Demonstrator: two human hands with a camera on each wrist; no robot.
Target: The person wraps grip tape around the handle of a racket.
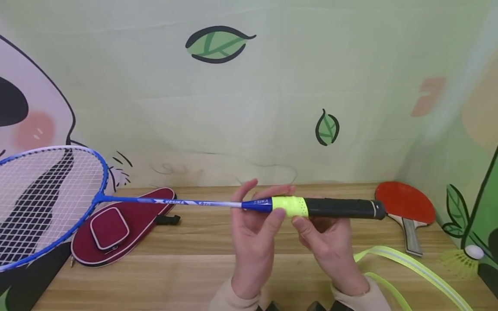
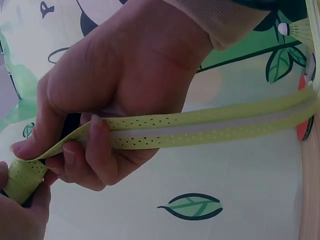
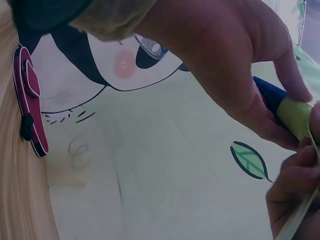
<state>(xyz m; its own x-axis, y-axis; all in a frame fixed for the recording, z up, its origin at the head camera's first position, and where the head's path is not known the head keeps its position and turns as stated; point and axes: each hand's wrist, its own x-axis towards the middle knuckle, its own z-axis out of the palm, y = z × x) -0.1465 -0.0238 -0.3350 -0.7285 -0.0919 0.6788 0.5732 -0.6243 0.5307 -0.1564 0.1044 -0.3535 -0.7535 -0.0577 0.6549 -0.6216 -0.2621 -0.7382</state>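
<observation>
A blue and white badminton racket (image 1: 218, 204) is held level across the head view, its strung head at the left and its black handle (image 1: 342, 208) at the right. Neon-yellow perforated grip tape (image 1: 288, 206) is wound round the handle beside the blue cone (image 1: 256, 205). My left hand (image 1: 254, 246) supports the cone from behind, its thumb on the wound tape. With its thumb on the tape's edge, my right hand (image 1: 330, 250) holds the handle from below. In the left wrist view, the loose grip tape (image 2: 210, 125) runs through the right hand's curled fingers.
Behind the racket head, a dark red paddle case (image 1: 144, 220) lies on the wooden table (image 1: 186, 276). A red table tennis paddle (image 1: 404, 203) lies at the right, with a yellow shuttlecock (image 1: 463, 261) further right. The tape's loose end (image 1: 420, 263) loops over the table's right front.
</observation>
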